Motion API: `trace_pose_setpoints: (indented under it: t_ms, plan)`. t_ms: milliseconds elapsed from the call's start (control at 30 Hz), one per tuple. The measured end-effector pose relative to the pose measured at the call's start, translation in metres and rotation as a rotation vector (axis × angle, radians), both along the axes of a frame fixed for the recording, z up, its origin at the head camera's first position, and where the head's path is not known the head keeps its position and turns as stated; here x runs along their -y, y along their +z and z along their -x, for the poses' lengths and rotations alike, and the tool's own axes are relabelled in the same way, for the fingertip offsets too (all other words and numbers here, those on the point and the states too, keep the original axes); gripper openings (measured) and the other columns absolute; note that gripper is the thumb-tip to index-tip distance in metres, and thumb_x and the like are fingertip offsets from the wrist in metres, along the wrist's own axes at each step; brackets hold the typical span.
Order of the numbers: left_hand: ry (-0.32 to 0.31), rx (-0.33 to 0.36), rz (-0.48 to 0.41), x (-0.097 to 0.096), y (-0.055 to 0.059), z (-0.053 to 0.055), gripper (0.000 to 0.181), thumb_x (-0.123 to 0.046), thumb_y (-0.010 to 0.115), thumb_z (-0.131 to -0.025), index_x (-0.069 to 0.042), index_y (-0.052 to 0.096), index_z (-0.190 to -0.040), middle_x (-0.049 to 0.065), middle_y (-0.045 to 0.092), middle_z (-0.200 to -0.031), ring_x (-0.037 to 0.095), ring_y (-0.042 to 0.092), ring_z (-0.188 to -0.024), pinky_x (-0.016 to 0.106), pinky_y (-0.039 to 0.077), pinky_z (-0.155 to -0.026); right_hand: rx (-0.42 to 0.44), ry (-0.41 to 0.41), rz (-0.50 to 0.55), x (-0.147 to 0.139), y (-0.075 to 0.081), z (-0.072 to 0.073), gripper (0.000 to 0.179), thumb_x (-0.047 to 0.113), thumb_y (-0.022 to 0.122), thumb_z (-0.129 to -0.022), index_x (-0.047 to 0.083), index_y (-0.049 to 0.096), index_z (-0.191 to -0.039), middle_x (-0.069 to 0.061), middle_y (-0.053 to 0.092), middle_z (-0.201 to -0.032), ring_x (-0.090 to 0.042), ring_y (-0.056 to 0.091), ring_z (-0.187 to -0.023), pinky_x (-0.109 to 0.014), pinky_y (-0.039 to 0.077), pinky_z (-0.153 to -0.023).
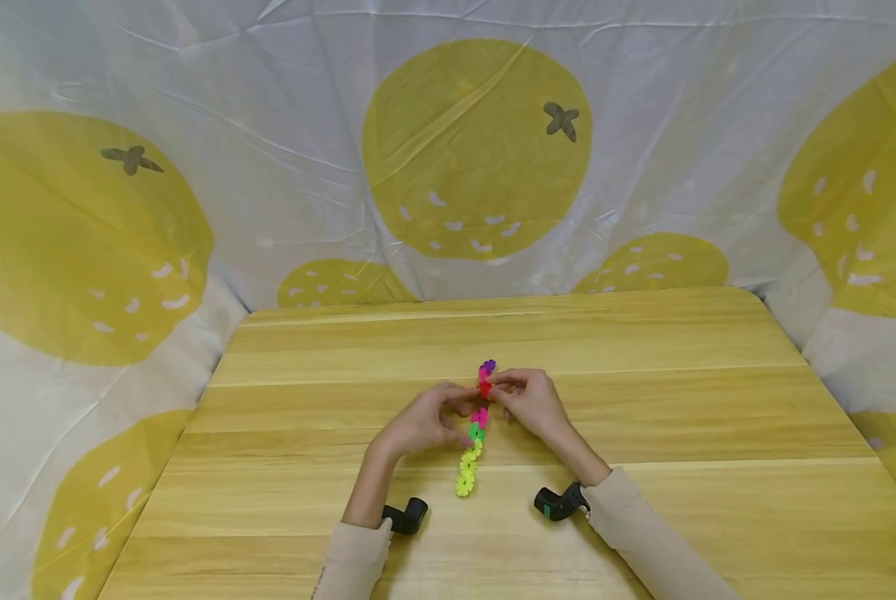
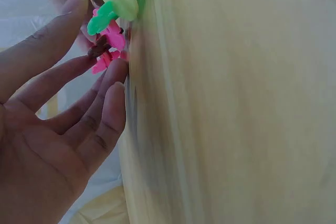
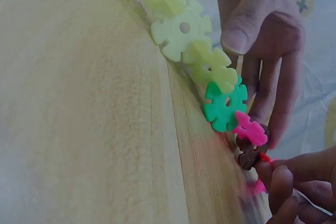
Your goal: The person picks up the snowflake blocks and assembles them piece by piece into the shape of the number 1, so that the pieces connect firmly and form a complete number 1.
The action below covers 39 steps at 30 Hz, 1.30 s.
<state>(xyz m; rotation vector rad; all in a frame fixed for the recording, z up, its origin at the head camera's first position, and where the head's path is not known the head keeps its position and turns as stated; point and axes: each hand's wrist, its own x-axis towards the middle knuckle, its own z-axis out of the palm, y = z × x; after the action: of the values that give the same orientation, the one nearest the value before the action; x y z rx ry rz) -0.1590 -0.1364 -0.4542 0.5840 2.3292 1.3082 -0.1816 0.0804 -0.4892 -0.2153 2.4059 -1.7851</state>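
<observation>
A chain of slotted plastic flower discs (image 1: pixel 468 463) runs away from me above the wooden table, several yellow discs at its near end. Beyond them come a green disc (image 3: pixel 226 106), a pink disc (image 3: pixel 251 128), a brown disc (image 3: pixel 252 154), a red disc (image 1: pixel 485 388), more pink and a purple disc (image 1: pixel 488 366). My left hand (image 1: pixel 431 419) holds the chain from the left, index fingertip at the brown disc and thumb near the yellow and green ones. From the right, my right hand (image 1: pixel 526 400) pinches the red disc between thumb and index finger.
The wooden table (image 1: pixel 290 467) spreads around the chain on every side. Black wrist devices (image 1: pixel 560 502) sit by both sleeves, low over the tabletop. Behind and beside the table hangs a white cloth (image 1: pixel 282 167) with big yellow fruit prints.
</observation>
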Motion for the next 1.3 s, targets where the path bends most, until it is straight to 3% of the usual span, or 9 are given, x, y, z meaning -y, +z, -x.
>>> trace_pose_setpoints:
  t_ms: [200, 400, 667, 967, 1300]
  plan:
    - [0.01, -0.017, 0.07, -0.001, -0.001, -0.001, 0.077, -0.004, 0.088, -0.08, -0.001, 0.053, -0.149, 0.015, 0.063, -0.122, 0.027, 0.06, -0.109, 0.034, 0.058, -0.086, -0.001, 0.033, -0.03, 0.0, -0.002, 0.0, 0.026, 0.003, 0.075, -0.093, 0.002, 0.075, -0.119, -0.015, 0.076, -0.095, -0.014, 0.061, -0.054, -0.021, 0.048, -0.049]
    - [0.009, -0.02, 0.095, -0.002, -0.001, -0.004, 0.079, -0.006, 0.089, -0.08, 0.001, 0.051, -0.149, 0.014, 0.063, -0.12, 0.026, 0.059, -0.106, 0.044, 0.056, -0.094, 0.007, 0.122, -0.053, -0.005, -0.004, -0.006, 0.047, 0.007, 0.08, -0.089, 0.001, 0.065, -0.134, -0.013, 0.075, -0.095, -0.015, 0.063, -0.058, -0.022, 0.047, -0.05]
    - [-0.035, -0.058, 0.095, -0.002, -0.003, -0.004, 0.074, -0.002, 0.087, -0.081, 0.003, 0.054, -0.146, 0.014, 0.064, -0.112, 0.024, 0.06, -0.097, 0.039, 0.055, -0.087, 0.014, 0.226, -0.046, -0.012, -0.003, -0.012, 0.066, 0.014, 0.084, -0.087, -0.003, 0.056, -0.144, -0.014, 0.073, -0.097, -0.009, 0.059, -0.058, -0.019, 0.045, -0.052]
    - [0.01, -0.035, 0.103, -0.002, -0.005, -0.001, 0.069, -0.003, 0.083, -0.086, 0.001, 0.052, -0.148, 0.013, 0.066, -0.105, 0.018, 0.061, -0.088, 0.022, 0.054, -0.077, 0.007, 0.237, -0.047, -0.01, -0.002, -0.013, 0.053, 0.008, 0.075, -0.093, -0.002, 0.058, -0.143, -0.013, 0.073, -0.097, -0.011, 0.059, -0.06, -0.021, 0.05, -0.055]
    - [0.071, -0.043, 0.123, -0.004, -0.004, 0.001, 0.063, -0.01, 0.08, -0.091, -0.001, 0.054, -0.147, 0.012, 0.068, -0.102, 0.016, 0.061, -0.088, 0.023, 0.052, -0.077, 0.033, 0.239, -0.056, -0.01, -0.005, -0.011, 0.054, 0.011, 0.076, -0.094, 0.003, 0.058, -0.145, -0.011, 0.072, -0.099, -0.011, 0.058, -0.058, -0.022, 0.051, -0.056]
